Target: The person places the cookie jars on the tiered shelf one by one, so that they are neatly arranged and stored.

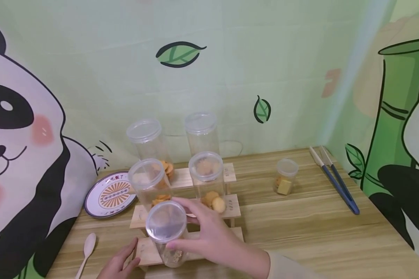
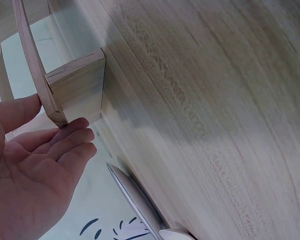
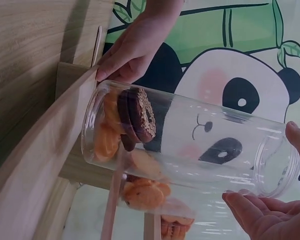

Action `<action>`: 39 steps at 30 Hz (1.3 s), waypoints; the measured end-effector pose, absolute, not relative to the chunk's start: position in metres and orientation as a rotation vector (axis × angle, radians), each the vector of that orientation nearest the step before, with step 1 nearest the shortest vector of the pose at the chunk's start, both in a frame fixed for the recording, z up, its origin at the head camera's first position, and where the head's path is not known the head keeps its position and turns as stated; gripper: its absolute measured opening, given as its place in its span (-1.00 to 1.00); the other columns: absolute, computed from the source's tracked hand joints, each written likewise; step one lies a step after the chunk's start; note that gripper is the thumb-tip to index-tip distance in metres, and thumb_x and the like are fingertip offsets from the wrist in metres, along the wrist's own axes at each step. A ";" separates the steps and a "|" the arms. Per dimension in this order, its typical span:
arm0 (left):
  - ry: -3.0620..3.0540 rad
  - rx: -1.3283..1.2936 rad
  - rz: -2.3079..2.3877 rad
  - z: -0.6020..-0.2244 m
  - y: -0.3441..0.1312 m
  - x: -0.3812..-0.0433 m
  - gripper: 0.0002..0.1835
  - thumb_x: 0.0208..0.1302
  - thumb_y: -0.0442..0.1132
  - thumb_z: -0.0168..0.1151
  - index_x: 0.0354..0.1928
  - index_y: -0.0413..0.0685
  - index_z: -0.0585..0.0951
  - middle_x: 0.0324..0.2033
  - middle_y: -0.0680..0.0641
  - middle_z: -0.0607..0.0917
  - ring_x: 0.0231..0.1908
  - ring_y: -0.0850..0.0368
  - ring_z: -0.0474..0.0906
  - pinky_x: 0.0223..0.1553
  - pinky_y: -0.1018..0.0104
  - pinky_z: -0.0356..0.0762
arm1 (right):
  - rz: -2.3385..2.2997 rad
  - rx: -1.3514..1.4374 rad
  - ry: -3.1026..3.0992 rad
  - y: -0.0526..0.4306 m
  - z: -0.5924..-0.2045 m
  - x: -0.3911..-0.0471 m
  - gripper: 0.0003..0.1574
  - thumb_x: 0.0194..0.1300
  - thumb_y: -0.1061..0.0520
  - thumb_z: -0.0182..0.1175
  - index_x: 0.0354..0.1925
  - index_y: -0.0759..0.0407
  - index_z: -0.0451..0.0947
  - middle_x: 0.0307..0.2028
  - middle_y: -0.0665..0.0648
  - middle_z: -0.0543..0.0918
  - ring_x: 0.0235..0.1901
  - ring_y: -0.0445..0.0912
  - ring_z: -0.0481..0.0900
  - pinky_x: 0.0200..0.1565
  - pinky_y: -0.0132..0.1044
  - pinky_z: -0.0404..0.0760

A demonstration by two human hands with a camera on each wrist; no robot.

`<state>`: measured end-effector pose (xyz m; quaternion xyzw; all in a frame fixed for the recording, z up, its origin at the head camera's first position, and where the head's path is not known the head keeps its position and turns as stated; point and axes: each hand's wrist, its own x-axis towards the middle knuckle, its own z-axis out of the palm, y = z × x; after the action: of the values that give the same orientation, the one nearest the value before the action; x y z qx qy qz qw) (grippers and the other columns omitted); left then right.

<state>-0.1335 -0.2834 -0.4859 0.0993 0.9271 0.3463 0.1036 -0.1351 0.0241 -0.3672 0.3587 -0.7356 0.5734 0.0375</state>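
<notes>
A tall clear jar (image 1: 166, 221) with a see-through lid stands on the front step of a tiered wooden stand (image 1: 147, 252). My right hand (image 1: 214, 234) grips this jar near its top, thumb on the near side and fingers around the far side. Chocolate-coated cookies (image 3: 136, 116) with crumbly topping lie at the jar's bottom. With thumb and fingers on either side, my left hand (image 2: 40, 167) pinches the left end of the stand's front board (image 2: 37, 65). Two jars with cookies, the left one (image 1: 146, 176) and the right one (image 1: 206, 166), stand on the middle step.
Two more lidded jars, left (image 1: 144, 131) and right (image 1: 201, 124), stand at the back. A patterned plate (image 1: 109, 195) leans at the left, near a white spoon (image 1: 88, 248). To the right are a small jar (image 1: 286, 176) with yellow pieces and blue-handled tongs (image 1: 340, 188).
</notes>
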 end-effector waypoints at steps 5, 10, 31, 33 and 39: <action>2.744 0.299 1.010 -0.485 -0.283 -0.133 -0.34 0.32 -0.23 0.23 0.27 -0.59 0.27 0.21 -0.49 0.37 0.20 -0.35 0.32 0.17 -0.18 0.29 | 1.814 1.095 -2.248 0.014 -0.370 -0.136 0.02 0.03 -0.05 0.46 0.39 -0.03 0.21 0.18 -0.02 0.46 0.15 -0.15 0.44 0.07 -0.35 0.50; 2.753 0.284 0.999 -0.484 -0.283 -0.132 -0.34 0.32 -0.21 0.23 0.28 -0.56 0.27 0.21 -0.47 0.38 0.21 -0.35 0.32 0.17 -0.18 0.28 | 1.762 1.101 -2.265 0.007 -0.373 -0.138 0.01 0.04 -0.07 0.45 0.38 -0.05 0.21 0.17 -0.02 0.46 0.14 -0.18 0.44 0.06 -0.39 0.49; 2.831 0.389 0.993 -0.487 -0.285 -0.129 -0.39 0.31 -0.27 0.23 0.24 -0.59 0.31 0.18 -0.47 0.42 0.18 -0.32 0.35 0.14 -0.10 0.38 | 1.686 1.058 -2.291 -0.006 -0.387 -0.148 0.00 0.05 -0.11 0.45 0.37 0.01 0.22 0.13 0.05 0.47 0.09 -0.13 0.49 0.03 -0.44 0.49; 2.825 0.383 0.997 -0.487 -0.285 -0.129 -0.38 0.31 -0.27 0.23 0.25 -0.58 0.31 0.18 -0.47 0.42 0.18 -0.32 0.35 0.14 -0.10 0.38 | 1.676 1.051 -2.302 -0.007 -0.387 -0.148 0.00 0.05 -0.13 0.44 0.37 0.00 0.22 0.13 0.05 0.47 0.08 -0.14 0.49 0.04 -0.45 0.49; 2.817 0.376 0.997 -0.486 -0.285 -0.129 -0.38 0.31 -0.27 0.23 0.25 -0.59 0.30 0.18 -0.47 0.42 0.18 -0.33 0.35 0.13 -0.11 0.37 | 1.667 1.035 -2.337 -0.007 -0.387 -0.148 0.00 0.05 -0.19 0.42 0.37 -0.09 0.20 0.12 0.03 0.46 0.08 -0.15 0.49 0.05 -0.45 0.47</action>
<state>-0.1292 -0.2847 -0.4863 0.1245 0.9333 0.3305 0.0650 -0.1482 -0.0068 -0.3868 0.3388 -0.7651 0.5457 0.0452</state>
